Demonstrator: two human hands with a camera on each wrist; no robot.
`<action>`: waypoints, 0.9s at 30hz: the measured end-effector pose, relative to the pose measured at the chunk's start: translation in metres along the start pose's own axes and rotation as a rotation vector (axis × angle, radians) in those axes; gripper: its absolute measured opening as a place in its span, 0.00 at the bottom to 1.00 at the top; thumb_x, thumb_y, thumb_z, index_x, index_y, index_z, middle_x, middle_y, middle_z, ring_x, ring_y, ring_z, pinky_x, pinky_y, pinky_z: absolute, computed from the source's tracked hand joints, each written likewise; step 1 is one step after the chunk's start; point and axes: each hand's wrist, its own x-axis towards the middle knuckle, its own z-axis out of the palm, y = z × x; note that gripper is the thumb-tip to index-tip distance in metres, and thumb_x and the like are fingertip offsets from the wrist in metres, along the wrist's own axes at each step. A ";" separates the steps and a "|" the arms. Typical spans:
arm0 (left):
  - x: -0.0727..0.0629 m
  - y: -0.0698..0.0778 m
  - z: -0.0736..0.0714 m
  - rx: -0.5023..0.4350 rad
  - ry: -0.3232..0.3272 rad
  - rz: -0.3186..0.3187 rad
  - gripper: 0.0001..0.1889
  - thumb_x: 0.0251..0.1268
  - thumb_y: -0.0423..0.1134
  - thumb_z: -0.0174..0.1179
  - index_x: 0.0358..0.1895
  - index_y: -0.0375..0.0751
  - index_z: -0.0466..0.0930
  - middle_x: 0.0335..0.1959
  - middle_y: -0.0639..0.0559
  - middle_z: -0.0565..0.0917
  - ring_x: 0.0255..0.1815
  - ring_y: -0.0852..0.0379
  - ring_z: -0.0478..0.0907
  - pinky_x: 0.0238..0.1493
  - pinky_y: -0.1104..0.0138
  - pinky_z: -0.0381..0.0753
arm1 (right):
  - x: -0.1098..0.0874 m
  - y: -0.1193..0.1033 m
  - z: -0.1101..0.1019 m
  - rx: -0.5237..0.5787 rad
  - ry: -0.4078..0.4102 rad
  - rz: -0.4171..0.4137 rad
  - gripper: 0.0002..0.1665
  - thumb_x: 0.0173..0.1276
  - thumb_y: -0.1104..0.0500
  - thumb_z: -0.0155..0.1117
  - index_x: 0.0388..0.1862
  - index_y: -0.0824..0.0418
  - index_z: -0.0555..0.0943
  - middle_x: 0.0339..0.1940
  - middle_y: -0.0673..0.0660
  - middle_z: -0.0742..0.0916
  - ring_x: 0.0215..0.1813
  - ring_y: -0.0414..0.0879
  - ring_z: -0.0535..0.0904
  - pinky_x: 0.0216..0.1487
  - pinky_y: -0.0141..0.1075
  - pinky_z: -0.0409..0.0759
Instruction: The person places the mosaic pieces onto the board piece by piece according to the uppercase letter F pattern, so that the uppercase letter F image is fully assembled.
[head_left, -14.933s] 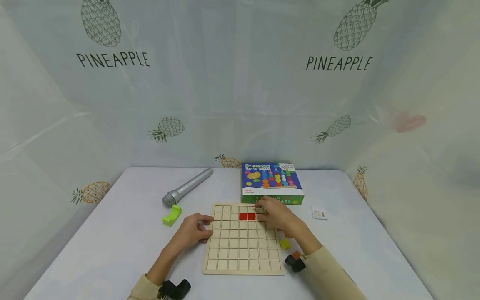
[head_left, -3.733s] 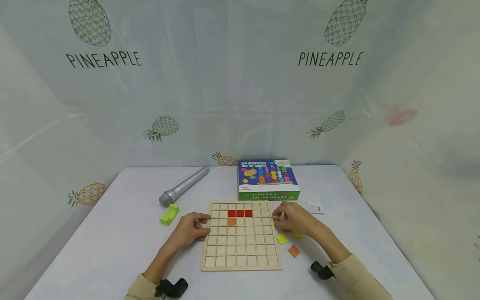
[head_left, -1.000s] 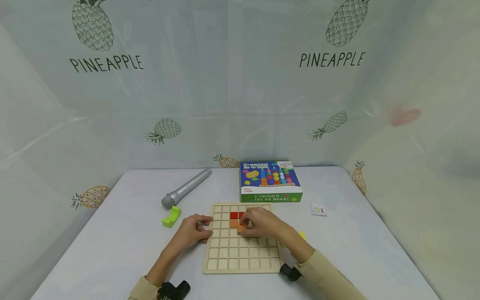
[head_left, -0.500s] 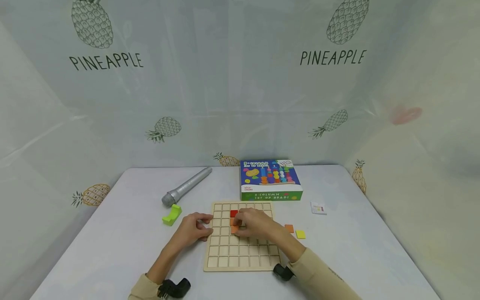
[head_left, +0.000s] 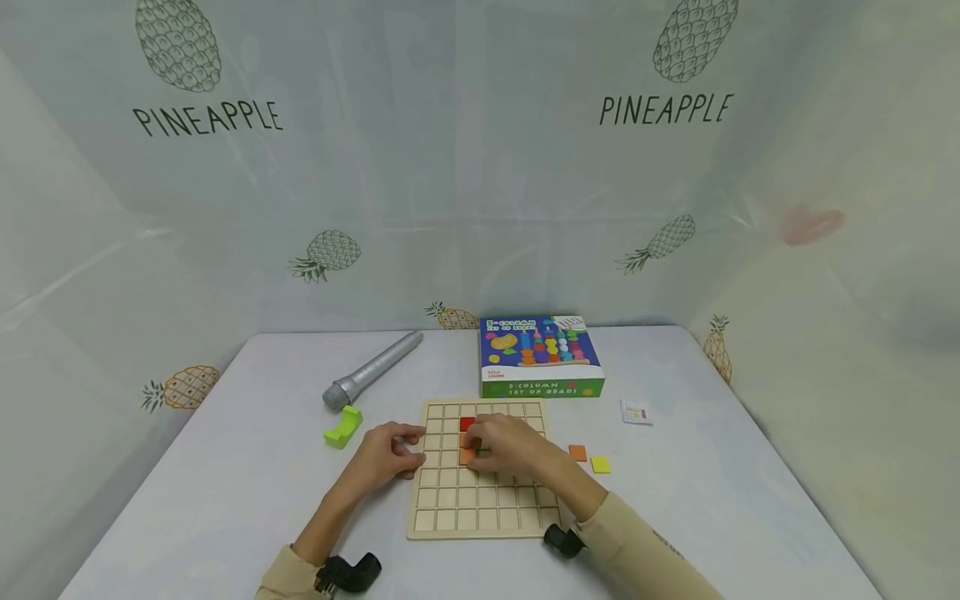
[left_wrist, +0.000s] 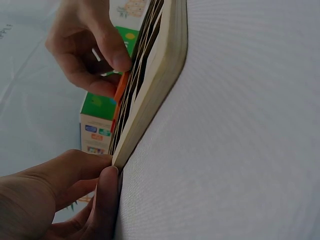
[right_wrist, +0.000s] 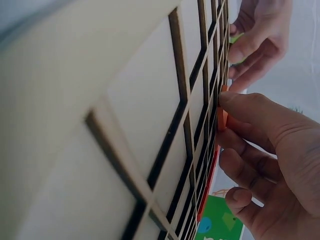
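A wooden grid board (head_left: 457,521) lies on the table. On its left edge rest the thumb and index finger of my left hand (head_left: 380,456), spread a little apart. Over the board's upper middle, my right hand (head_left: 510,446) pinches an orange square tile (head_left: 467,457) between thumb and finger. In the right wrist view this orange tile (right_wrist: 222,114) looks tilted against the grid. A red tile (head_left: 468,423) sits in a cell farther up, with another orange tile (head_left: 464,438) just below it. My right hand hides the cells to their right.
An orange tile (head_left: 577,453) and a yellow tile (head_left: 601,465) lie right of the board. Behind it stands a colourful bead-set box (head_left: 542,358). A silver microphone (head_left: 373,371) and a lime-green curved block (head_left: 344,427) lie at the left, a small white card (head_left: 636,412) at the right.
From the loose tiles right of the board, my right hand has come leftward over the grid with an orange tile. Within the last second it shifted slightly left. My left hand stays at the edge.
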 end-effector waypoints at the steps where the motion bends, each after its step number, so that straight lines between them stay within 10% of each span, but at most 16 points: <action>1: 0.000 0.000 0.000 -0.003 0.001 -0.001 0.24 0.55 0.30 0.69 0.57 0.29 0.79 0.44 0.37 0.81 0.26 0.57 0.84 0.24 0.71 0.86 | 0.000 0.000 0.000 -0.003 -0.001 0.000 0.12 0.63 0.49 0.71 0.42 0.53 0.86 0.37 0.45 0.84 0.38 0.35 0.78 0.40 0.24 0.81; 11: 0.001 -0.001 0.000 -0.008 -0.001 -0.004 0.24 0.55 0.30 0.69 0.57 0.29 0.79 0.45 0.37 0.80 0.27 0.58 0.84 0.25 0.71 0.86 | -0.007 0.003 -0.008 0.025 0.011 0.008 0.13 0.62 0.52 0.71 0.44 0.54 0.87 0.39 0.47 0.85 0.41 0.39 0.81 0.42 0.27 0.82; 27: 0.002 -0.001 -0.001 -0.010 0.009 -0.003 0.23 0.54 0.29 0.69 0.56 0.29 0.80 0.44 0.37 0.80 0.27 0.57 0.84 0.24 0.69 0.87 | -0.072 0.058 -0.037 0.048 0.054 0.263 0.16 0.59 0.53 0.74 0.45 0.54 0.87 0.37 0.46 0.85 0.34 0.40 0.73 0.31 0.27 0.74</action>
